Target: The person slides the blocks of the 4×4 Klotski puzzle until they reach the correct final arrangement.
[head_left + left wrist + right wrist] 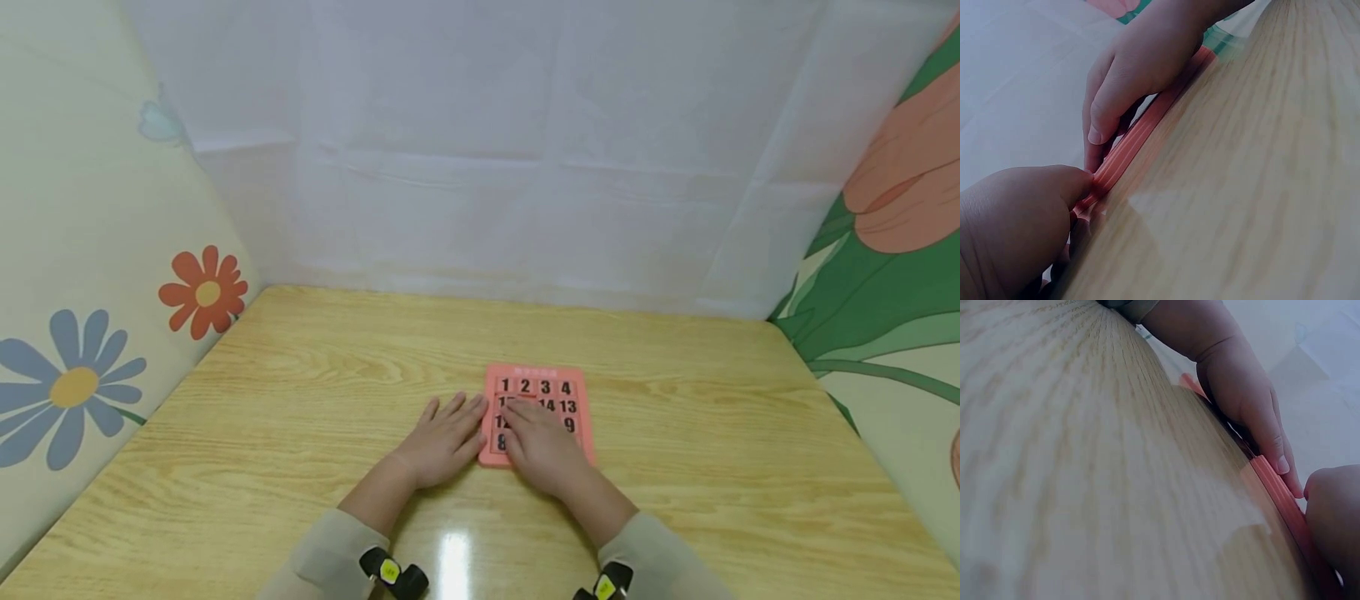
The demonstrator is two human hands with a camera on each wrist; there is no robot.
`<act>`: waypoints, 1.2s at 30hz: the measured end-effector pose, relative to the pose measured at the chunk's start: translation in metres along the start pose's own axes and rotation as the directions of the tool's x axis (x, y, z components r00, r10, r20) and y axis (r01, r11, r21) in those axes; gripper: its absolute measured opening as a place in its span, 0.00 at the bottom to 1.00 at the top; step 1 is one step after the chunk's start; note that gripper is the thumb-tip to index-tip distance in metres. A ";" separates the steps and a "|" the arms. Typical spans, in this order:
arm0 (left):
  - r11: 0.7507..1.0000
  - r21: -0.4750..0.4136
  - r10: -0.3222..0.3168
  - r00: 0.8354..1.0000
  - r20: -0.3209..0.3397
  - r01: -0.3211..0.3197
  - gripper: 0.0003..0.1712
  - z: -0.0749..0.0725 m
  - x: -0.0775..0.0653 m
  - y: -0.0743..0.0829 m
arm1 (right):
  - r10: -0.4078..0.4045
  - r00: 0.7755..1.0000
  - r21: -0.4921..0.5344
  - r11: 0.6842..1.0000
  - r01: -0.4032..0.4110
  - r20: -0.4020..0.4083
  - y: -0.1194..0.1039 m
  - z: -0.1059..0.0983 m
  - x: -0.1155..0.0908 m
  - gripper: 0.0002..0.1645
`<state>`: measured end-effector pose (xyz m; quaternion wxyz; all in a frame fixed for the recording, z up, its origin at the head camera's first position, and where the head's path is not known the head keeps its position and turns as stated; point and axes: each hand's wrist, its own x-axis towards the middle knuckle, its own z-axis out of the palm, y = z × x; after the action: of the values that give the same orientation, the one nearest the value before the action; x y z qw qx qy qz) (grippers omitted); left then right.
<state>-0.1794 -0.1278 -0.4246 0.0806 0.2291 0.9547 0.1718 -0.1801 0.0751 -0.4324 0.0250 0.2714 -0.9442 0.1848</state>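
Observation:
A pink number slide puzzle [588,417] lies flat on the wooden table. Its top row reads 1, 2, 3, 4, and black digits on the lower rows are partly covered. My left hand [442,442] rests beside it, fingers extended and fingertips and thumb at the frame's left edge. Over the tiles lies my right hand [543,446], its fingers extended across the middle rows and hiding several numbers. The left wrist view shows the puzzle's ridged side [1138,134] between both hands. In the right wrist view, the left thumb and fingertips meet the pink side [1279,494].
The wood-grained table [300,400] spreads around the puzzle. A white cloth [480,167] hangs behind its far edge. Flower-printed panels stand at the left [75,208] and right [892,292]. Dark wrist cameras are strapped over both sleeves.

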 end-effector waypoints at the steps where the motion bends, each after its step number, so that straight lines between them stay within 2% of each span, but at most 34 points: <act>1: 1.000 0.001 0.001 1.000 0.000 -0.001 0.33 0.000 0.000 0.000 | -0.003 1.000 -0.002 1.000 0.003 0.000 -0.001 0.000 0.000 0.28; 10: 1.000 0.003 0.002 1.000 -0.001 -0.002 0.33 0.002 0.001 -0.002 | 0.001 1.000 -0.010 1.000 -0.001 0.007 -0.001 0.002 0.002 0.28; 16: 1.000 -0.007 -0.001 1.000 -0.006 0.001 0.33 0.002 0.001 -0.001 | 0.003 1.000 0.030 1.000 -0.003 0.000 0.001 0.000 -0.002 0.28; 25: 1.000 -0.015 -0.001 1.000 -0.011 0.001 0.34 0.004 0.003 -0.004 | 0.079 0.996 0.025 0.997 -0.078 -0.044 0.013 -0.005 -0.015 0.27; 28: 1.000 -0.023 0.004 1.000 -0.015 -0.005 0.34 0.004 0.002 -0.004 | 0.084 0.995 0.017 0.996 -0.083 -0.061 0.016 -0.006 -0.018 0.27; 36: 0.999 -0.042 0.033 0.998 -0.045 -0.035 0.35 0.005 0.002 -0.005 | 0.092 0.995 0.021 0.996 -0.091 -0.045 0.018 -0.008 -0.019 0.26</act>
<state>-0.1817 -0.1299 -0.4315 0.0616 0.2396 0.9484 0.1983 -0.1741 0.1015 -0.4337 0.0355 0.2240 -0.9530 0.2008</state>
